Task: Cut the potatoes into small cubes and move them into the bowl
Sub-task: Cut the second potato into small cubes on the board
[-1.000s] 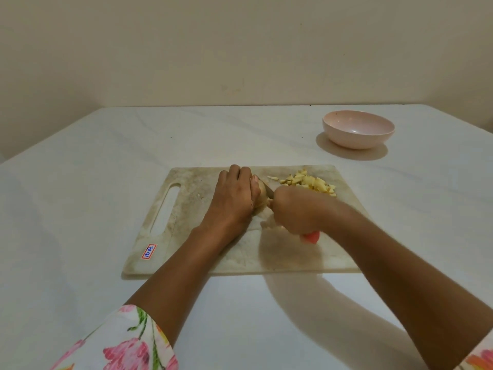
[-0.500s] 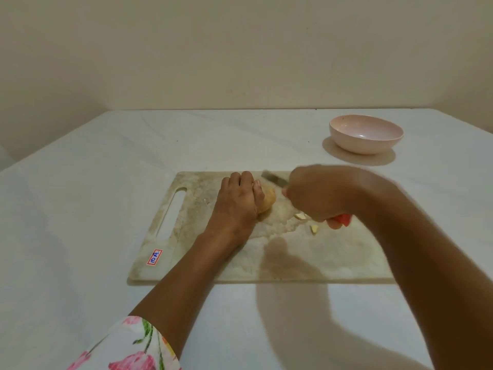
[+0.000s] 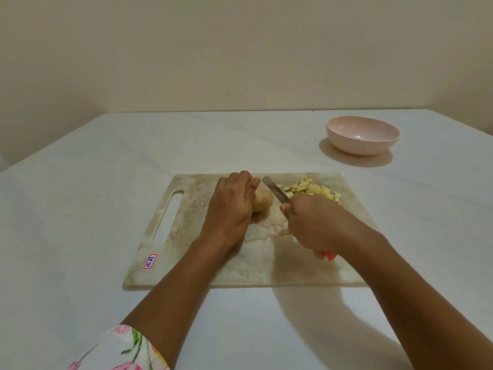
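Observation:
A pale worn cutting board [image 3: 186, 263] lies on the white table. My left hand [image 3: 232, 206] presses down on a brown potato [image 3: 262, 201] in the board's middle; most of the potato is hidden under the fingers. My right hand [image 3: 312, 225] grips a knife [image 3: 274, 192] with a red handle; its blade points up-left, just right of the potato's exposed end. A heap of small yellow potato cubes [image 3: 312, 190] sits at the board's far right corner, partly behind my right hand. The pink bowl [image 3: 362, 138] stands empty at the far right of the table.
The board has a slot handle [image 3: 168, 217] on its left side and a small red-and-blue sticker [image 3: 150, 261] near its front left corner. A beige wall runs behind the table's far edge.
My right hand came back from the right, where it had swept pieces toward the cube heap, and the blade is beside the potato's end again. My left hand stayed on the potato.

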